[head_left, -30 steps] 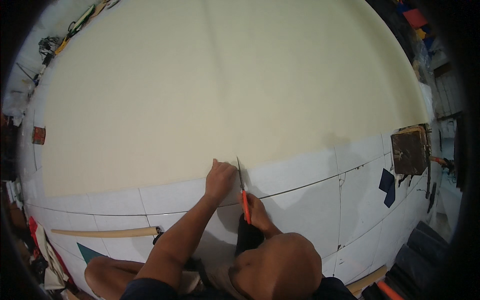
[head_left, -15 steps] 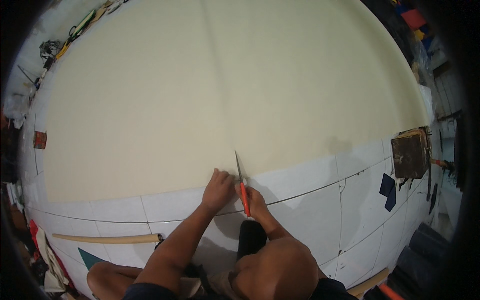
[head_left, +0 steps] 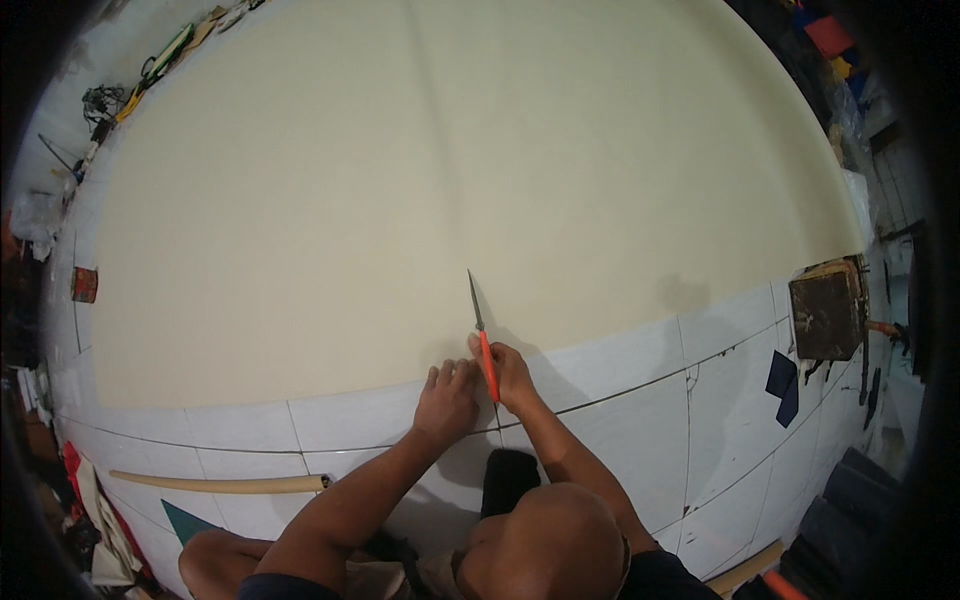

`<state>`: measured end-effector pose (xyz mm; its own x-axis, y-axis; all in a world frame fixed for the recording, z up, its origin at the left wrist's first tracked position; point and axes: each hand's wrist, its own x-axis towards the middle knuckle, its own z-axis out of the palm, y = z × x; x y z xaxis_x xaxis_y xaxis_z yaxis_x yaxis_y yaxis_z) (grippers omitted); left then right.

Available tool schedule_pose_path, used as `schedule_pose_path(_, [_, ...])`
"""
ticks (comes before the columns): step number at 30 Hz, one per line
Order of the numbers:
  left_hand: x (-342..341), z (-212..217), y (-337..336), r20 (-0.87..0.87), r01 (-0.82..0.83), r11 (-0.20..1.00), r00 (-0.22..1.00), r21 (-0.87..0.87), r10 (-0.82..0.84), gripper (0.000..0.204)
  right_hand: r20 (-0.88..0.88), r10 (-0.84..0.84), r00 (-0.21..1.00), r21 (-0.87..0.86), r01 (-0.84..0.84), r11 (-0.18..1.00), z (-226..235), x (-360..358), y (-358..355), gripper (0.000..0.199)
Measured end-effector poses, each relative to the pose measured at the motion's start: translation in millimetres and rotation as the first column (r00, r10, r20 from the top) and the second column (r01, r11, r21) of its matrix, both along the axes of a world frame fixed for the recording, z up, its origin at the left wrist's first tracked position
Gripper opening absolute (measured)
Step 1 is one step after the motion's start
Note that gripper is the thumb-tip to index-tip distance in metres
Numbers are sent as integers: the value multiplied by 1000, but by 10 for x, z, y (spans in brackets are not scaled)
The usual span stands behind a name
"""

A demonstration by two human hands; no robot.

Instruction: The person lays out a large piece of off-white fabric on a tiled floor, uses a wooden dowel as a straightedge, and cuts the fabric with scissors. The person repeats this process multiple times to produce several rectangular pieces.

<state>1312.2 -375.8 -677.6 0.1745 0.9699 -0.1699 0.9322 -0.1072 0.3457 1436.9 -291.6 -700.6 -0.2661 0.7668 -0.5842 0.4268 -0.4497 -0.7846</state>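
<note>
A large cream sheet (head_left: 280,220) lies spread over the white tiled floor. My right hand (head_left: 512,378) is closed around the orange handles of a pair of scissors (head_left: 474,300). The scissors' dark blades point away from me over the sheet and look closed together. Just left of the handles, my left hand (head_left: 447,400) rests at the sheet's near edge. Its fingers lie forward on the edge, slightly apart, and its thumb is hidden.
To the left near me lies a tan tube (head_left: 225,484), with a green piece (head_left: 187,520) beside it. A dark boxy block (head_left: 827,310) stands by the sheet's right corner, near navy scraps (head_left: 783,385). A small red can (head_left: 85,285) sits at the left edge. Dark rolls (head_left: 850,500) lie lower right.
The scissors in my right hand have moved forward, farther over the sheet. My left hand has shifted slightly right and nearer to me along the sheet's edge.
</note>
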Motion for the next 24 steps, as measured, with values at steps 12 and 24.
schedule_pose_path(12, [33,137,92,46,-23,991,999,-133,29,61,48,19,999,95,-24,995,-126,-344,797,81])
schedule_pose_path(24, [135,208,338,-106,-56,955,994,-290,26,60,-115,-7,993,-71,-1,997,-48,-425,1058,55])
